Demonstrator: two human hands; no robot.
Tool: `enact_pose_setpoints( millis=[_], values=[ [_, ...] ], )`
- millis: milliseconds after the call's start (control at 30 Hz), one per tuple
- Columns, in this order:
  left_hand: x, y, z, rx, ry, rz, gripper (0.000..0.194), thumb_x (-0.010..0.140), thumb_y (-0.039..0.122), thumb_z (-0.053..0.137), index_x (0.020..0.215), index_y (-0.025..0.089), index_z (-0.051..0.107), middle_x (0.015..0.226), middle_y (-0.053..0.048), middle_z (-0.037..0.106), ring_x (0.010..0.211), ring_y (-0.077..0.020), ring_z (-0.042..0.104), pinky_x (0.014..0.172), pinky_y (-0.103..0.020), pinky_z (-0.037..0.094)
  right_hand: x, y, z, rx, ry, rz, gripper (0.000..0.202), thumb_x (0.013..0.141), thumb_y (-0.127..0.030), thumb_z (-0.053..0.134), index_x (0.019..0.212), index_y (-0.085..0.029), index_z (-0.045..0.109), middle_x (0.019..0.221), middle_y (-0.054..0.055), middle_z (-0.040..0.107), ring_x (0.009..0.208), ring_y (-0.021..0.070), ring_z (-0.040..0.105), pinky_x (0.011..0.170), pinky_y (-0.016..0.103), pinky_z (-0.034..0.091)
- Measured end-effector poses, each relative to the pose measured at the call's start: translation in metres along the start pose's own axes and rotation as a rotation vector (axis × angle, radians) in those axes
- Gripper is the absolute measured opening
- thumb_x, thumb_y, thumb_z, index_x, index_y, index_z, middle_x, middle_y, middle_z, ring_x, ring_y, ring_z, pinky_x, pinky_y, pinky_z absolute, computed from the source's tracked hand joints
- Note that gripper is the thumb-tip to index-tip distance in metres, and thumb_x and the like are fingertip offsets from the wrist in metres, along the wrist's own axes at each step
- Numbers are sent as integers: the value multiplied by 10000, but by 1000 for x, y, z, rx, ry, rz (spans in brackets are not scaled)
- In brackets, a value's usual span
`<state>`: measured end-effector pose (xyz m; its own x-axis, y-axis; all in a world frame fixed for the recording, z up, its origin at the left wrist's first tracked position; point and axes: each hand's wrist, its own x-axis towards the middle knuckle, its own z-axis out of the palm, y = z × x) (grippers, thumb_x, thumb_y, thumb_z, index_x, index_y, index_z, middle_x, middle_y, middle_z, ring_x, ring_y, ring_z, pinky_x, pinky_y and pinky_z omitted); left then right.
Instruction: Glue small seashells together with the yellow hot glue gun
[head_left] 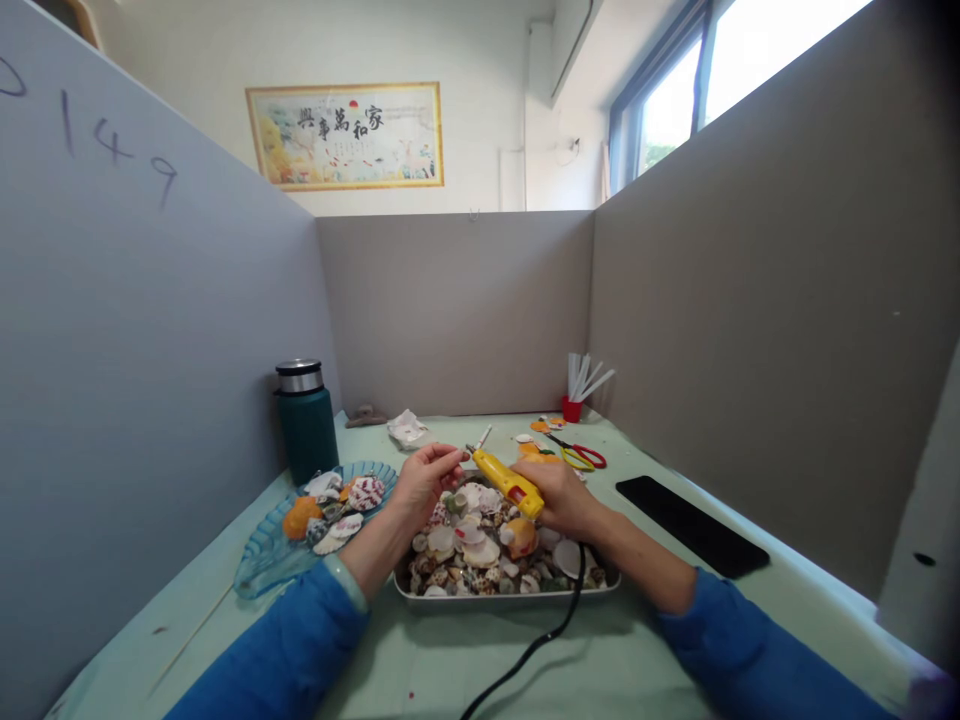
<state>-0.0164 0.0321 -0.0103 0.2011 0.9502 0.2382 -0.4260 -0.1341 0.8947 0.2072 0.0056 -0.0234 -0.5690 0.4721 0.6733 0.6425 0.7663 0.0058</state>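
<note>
A yellow hot glue gun [504,480] is gripped in my right hand [559,490], its nozzle pointing up and left. Its black cord [544,638] runs down toward the front edge. My left hand [429,478] is closed in a pinch close to the nozzle; what lies between its fingertips is too small to make out. Below both hands stands a metal tray [510,598] heaped with seashells [480,550], snail shells and scallops among them. A blue shell-shaped glass dish [259,560] left of my left forearm holds several larger shells [367,492] and an orange one [301,518].
A dark green bottle [307,430] stands at the left partition. Crumpled tissue [409,428], scissors [585,456] and a red cup [571,409] of glue sticks are at the back. A black phone-like slab [690,525] lies right. Grey partitions [457,310] enclose the table; a thin stick [191,640] lies front left.
</note>
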Motion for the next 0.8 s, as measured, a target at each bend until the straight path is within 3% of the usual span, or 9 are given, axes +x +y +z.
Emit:
enact_pose_setpoints(
  millis=[633,800],
  values=[
    [0,1,0,4,33,-5,266,573,220,784,737,120,601,637,1,612,514,-76,562,491,-185,435,0,-3,-2,57,-20,-36,220,795,-244,540,1002,-172,557,790,51,646,688,165,578,596,241,377],
    [0,0,0,-18,37,-14,269,574,204,787,753,109,610,642,-13,621,557,-87,589,558,-199,484,0,-3,-2,50,-12,-27,170,775,-213,546,939,-171,565,730,37,628,660,161,558,591,246,371]
  ],
)
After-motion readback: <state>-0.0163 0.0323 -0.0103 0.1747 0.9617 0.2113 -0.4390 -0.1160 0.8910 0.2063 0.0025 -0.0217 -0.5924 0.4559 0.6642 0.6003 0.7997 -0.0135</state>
